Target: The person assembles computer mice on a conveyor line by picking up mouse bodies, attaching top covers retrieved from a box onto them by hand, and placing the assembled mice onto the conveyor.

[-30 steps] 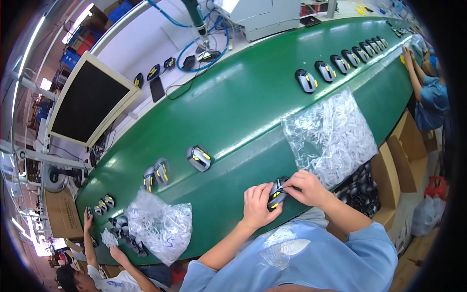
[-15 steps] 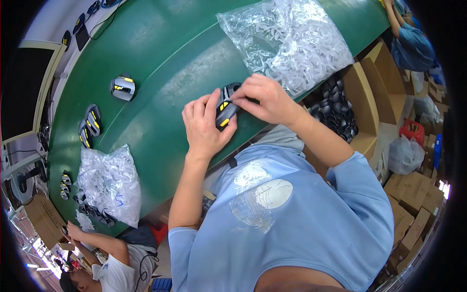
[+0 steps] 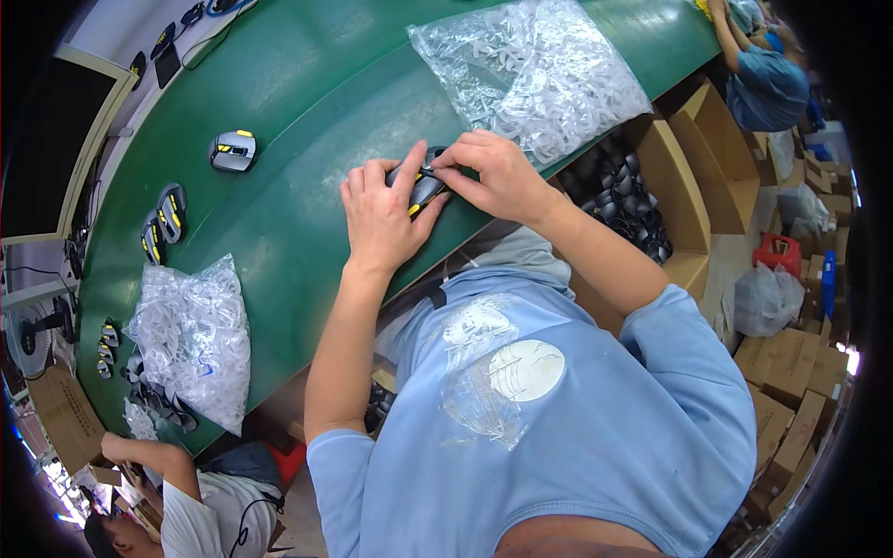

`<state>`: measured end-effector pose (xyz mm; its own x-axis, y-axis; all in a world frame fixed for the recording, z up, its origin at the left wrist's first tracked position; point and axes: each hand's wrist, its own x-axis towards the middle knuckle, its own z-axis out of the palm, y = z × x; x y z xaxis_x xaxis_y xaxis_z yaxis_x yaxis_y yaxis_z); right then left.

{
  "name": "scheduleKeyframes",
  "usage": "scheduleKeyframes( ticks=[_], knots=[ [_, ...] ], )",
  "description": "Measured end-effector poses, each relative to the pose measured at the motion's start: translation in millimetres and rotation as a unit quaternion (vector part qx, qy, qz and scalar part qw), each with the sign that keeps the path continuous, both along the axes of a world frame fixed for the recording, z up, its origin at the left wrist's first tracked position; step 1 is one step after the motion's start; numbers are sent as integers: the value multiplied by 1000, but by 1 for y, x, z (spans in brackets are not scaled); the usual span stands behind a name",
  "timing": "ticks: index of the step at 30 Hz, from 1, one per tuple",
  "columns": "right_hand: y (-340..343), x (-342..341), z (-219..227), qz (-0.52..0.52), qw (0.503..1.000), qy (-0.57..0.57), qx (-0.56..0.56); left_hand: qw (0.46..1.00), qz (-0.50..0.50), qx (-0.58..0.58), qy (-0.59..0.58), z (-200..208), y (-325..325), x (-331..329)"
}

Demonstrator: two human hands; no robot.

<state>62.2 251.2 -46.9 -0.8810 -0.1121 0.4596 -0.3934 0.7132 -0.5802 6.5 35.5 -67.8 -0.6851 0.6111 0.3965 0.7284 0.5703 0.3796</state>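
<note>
A grey and black computer mouse with yellow accents (image 3: 426, 192) rests on the green table (image 3: 316, 232) close to its near edge. My left hand (image 3: 379, 219) is wrapped round its left side, thumb along the near end. At the mouse's far end, my right hand (image 3: 495, 175) is closed in a pinch against the top; anything between those fingertips is too small to make out. Farther left stands another mouse (image 3: 233, 152) of the same kind. Beyond my right hand lies a clear bag of translucent plastic pieces (image 3: 549, 88).
Two more mice (image 3: 169, 212) sit at the left, near a second bag of translucent pieces (image 3: 195, 335). An open carton of dark curved parts (image 3: 628, 205) stands right of the table. Co-workers are at the lower left (image 3: 223, 511) and upper right (image 3: 767, 88). A monitor (image 3: 60, 139) borders the left.
The whole view has shifted slightly. Both hands stay on the mouse, with the right fingers still pinched at its far end. The co-worker at lower left has moved an arm.
</note>
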Motion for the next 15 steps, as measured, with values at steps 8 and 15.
scheduleKeyframes(
  ticks=[8,15],
  knots=[
    [9,40,4,25,989,-83,122,997,-28,-14,65,6,7,-3],
    [-1,36,-15,24,990,-98,96,993,-80,-61,54,14,1,-15]
  ],
)
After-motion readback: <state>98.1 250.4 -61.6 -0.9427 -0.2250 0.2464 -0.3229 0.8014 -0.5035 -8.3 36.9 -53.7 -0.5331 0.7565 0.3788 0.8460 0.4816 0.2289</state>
